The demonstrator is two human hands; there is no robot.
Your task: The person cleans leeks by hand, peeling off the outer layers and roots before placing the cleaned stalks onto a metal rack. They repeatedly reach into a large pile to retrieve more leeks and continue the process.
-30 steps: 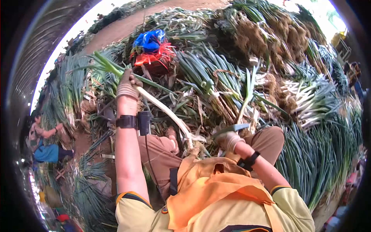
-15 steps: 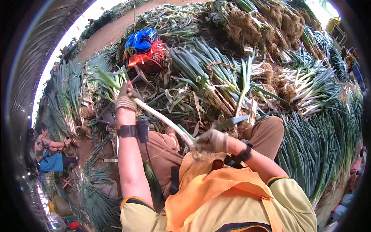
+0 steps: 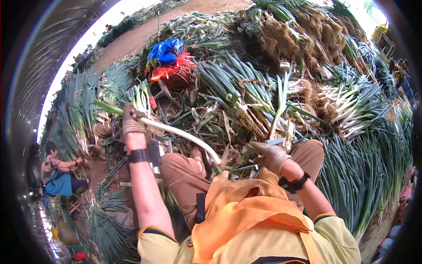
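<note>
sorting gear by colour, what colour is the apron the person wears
The apron is orange, showing best in the current head view.

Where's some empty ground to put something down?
The far dirt path between green heaps looks bare. So does a small dirt patch between the co-worker and the person's left arm. Crowded: leek scraps beyond the knees, leeks on the right.

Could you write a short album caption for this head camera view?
The left hand grips a long-stemmed leek amid heaped leeks, near a blue plastic bag.
</note>
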